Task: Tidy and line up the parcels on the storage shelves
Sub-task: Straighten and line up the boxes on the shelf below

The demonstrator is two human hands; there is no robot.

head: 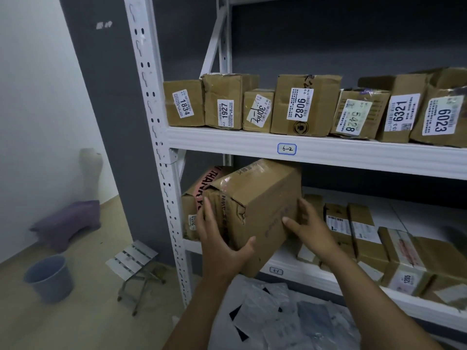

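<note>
A large brown cardboard box (262, 205) is tilted at the left end of the lower shelf (310, 275), partly overhanging its front edge. My left hand (222, 243) holds its left end face, fingers up along the taped face and thumb under the near corner. My right hand (307, 226) lies against its right side with fingers spread. Behind it stands another box with pink tape (195, 198). On the upper shelf (328, 151) a row of labelled parcels (300, 104) stands side by side, labels facing out.
More boxes (364, 236) lie on the lower shelf to the right. Plastic mail bags (283, 314) are heaped on the floor below. A white shelf upright (164, 157) stands at left. A folding stool (136, 261), a blue bucket (50, 276) and purple cloth (68, 223) sit on the floor.
</note>
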